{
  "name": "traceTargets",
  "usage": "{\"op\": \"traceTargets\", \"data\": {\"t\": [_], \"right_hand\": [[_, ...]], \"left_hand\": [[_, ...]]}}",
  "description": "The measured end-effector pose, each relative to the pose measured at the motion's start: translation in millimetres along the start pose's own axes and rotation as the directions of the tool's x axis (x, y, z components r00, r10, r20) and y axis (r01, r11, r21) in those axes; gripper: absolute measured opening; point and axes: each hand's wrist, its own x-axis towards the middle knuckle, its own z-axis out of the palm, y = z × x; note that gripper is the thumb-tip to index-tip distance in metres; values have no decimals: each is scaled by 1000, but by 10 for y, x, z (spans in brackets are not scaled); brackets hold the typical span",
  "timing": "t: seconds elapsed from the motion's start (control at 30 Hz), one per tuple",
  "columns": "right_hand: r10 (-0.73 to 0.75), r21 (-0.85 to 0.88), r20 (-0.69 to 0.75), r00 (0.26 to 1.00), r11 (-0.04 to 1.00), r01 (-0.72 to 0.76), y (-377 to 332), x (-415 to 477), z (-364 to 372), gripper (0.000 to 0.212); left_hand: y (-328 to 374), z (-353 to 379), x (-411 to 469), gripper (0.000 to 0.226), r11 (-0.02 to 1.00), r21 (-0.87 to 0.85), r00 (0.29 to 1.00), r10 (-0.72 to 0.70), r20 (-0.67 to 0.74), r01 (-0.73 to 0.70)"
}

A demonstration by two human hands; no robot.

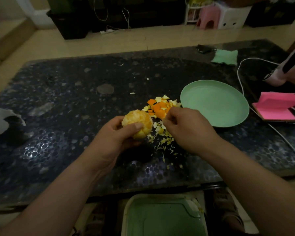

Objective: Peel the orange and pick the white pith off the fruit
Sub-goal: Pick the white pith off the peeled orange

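Note:
The peeled orange [137, 121] is gripped in my left hand [116, 135], thumb across its front, held just above the dark table [58, 103]. My right hand [186, 128] hovers to the right of the fruit over the scraps, its fingertips curled together; whether they pinch a bit of pith is hidden. A heap of orange peel pieces [158, 106] lies behind the hands. Pale pith shreds [162, 140] are scattered below and between them.
An empty green plate [215, 103] sits right of the peel heap. Pink sticky notes [278, 106], a white cable [242, 82] and a green cloth [226, 57] lie at the right. A green bin [160, 217] stands below the table's near edge. A grey object [0, 121] is at far left.

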Motion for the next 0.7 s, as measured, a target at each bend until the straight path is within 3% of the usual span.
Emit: {"op": "traceTargets", "data": {"t": [0.2,0.33,0.47,0.57,0.7], "right_hand": [[18,-154,45,999,988,-11,99,55,64,10],[2,72,25,1000,997,-4,102,42,-5,12],[-62,372,46,997,927,40,-41,-16,-114,9],[-87,393,42,995,917,63,-91,-74,-135,7],[-102,271,-51,994,956,112,-114,-119,-148,5]], "left_hand": [[-89,23,74,59,999,-3,999,-37,1,37],[-65,6,67,55,998,-58,999,-38,40,40],[-32,12,67,56,996,-83,998,-4,58,9],[-28,23,66,59,999,-46,998,25,63,-22],[-42,33,63,60,998,7,995,66,78,-67]]}}
